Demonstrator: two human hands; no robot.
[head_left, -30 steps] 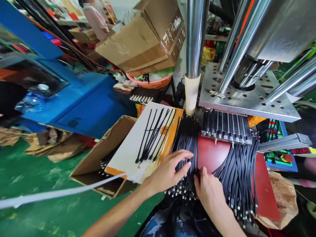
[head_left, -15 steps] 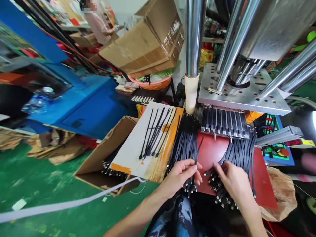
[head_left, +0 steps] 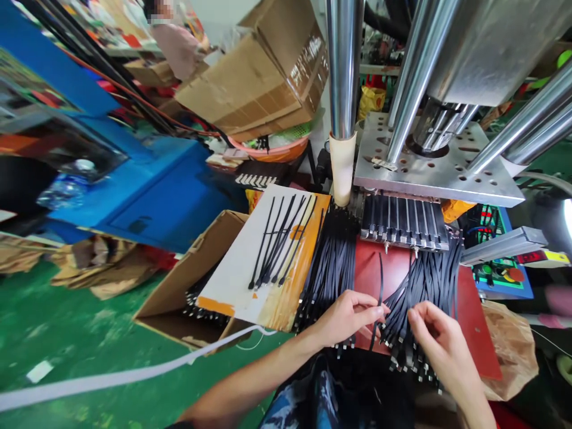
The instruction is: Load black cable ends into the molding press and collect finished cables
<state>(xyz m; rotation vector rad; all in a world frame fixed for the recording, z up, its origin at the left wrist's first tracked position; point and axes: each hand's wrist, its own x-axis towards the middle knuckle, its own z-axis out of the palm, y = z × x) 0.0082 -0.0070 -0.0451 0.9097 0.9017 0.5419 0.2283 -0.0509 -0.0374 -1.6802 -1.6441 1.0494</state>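
My left hand (head_left: 355,319) pinches a single black flat cable (head_left: 381,277) between thumb and fingers. The cable stands nearly upright above a red mat (head_left: 364,262). To its right, my right hand (head_left: 440,339) is curled, thumb close to the forefinger; whatever it may hold is hidden. It hovers over the metal plug ends of a loose bundle of black cables (head_left: 429,280). Another bundle of black cables (head_left: 333,256) lies left of the mat, its lower end partly behind my left hand. Behind the mat, several black cables lie side by side in a slotted metal fixture (head_left: 402,221).
A press plate (head_left: 440,170) on steel columns hangs over the fixture. At left, a board (head_left: 232,268) with several cables rests above an open cardboard box (head_left: 179,298). A control box (head_left: 500,268) stands right, beside brown paper (head_left: 512,345). A person (head_left: 176,44) is in the background.
My left hand has moved right with the cable, from beside the left bundle to over the mat. My right hand has shifted slightly right, off the nearer plug ends.
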